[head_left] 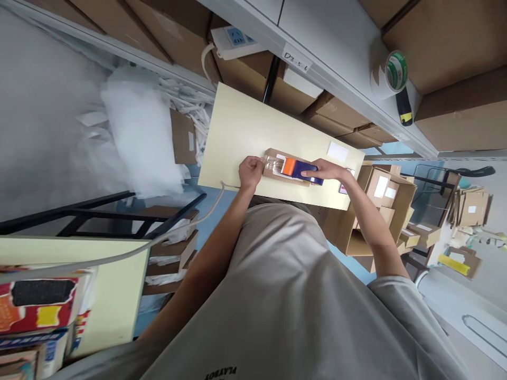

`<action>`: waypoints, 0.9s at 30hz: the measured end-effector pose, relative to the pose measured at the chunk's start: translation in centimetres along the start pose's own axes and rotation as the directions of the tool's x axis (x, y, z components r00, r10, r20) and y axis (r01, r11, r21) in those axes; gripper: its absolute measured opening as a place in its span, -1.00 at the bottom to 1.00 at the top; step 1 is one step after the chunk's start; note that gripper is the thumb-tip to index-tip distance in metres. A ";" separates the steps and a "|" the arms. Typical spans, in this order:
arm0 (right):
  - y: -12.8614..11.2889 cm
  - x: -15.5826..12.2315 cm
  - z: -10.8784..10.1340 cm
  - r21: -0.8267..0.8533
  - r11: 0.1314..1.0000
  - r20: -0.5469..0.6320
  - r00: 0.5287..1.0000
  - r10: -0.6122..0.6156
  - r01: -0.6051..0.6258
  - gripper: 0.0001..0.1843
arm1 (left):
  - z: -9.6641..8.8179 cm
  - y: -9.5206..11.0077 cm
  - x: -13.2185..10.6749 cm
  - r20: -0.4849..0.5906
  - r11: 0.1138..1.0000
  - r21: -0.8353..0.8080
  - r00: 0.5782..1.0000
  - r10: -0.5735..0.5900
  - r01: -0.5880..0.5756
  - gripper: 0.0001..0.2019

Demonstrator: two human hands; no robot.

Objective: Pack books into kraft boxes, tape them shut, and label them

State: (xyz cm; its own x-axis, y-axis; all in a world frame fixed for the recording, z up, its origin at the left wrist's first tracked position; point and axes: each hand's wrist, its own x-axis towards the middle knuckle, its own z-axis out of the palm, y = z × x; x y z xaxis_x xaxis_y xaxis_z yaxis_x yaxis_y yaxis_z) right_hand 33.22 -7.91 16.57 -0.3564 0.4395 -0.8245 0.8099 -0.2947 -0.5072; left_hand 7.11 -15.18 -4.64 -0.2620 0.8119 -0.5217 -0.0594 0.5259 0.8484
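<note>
A slim brown cardboard box [295,181] lies on the pale yellow tabletop [233,121], with a white label partly showing on top. My right hand [320,170] is closed around a blue and orange tape dispenser [298,169] above the box. Shiny clear tape [273,162] stretches leftward from the dispenser over the box's left end. At that end my left hand [251,171] is closed, its fingertips pinching what looks like the tape's edge. Its fingers partly hide the very end of the tape.
A phone [344,187] and a white paper slip [337,151] lie at the table's right. Above runs a grey shelf with a tape roll [396,71] and a black-and-yellow cutter [404,108]. Open cartons [358,240] stand right. A cable [206,214] hangs left.
</note>
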 end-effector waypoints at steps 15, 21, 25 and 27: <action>0.9 1.1 -0.1 -0.026 0.998 0.040 0.998 -0.051 0.052 -0.20 | 0.4 2.9 -2.1 -0.076 0.994 0.074 0.994 0.083 -0.077 -0.79; 0.8 -0.4 -1.3 -0.138 0.990 0.070 0.997 0.033 -0.023 -0.25 | 0.9 3.0 -2.7 -0.165 0.988 0.137 0.981 0.098 -0.076 -0.80; 3.9 -4.8 -3.6 -0.099 0.993 0.115 0.991 0.072 -0.061 -0.22 | 1.3 2.8 -2.8 -0.191 0.983 0.161 0.975 0.117 -0.086 -0.80; 6.2 -7.1 -4.7 -0.058 0.994 0.124 0.987 0.099 -0.093 -0.20 | 1.5 2.7 -2.8 -0.210 0.981 0.174 0.970 0.126 -0.090 -0.81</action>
State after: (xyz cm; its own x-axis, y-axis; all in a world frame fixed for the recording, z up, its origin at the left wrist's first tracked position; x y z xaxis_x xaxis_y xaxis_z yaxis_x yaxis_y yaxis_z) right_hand 42.96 -8.91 20.44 -0.3293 0.2991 -0.8956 0.8653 -0.2840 -0.4130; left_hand 9.12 -15.67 -0.98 -0.4636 0.8005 -0.3799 0.1325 0.4865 0.8635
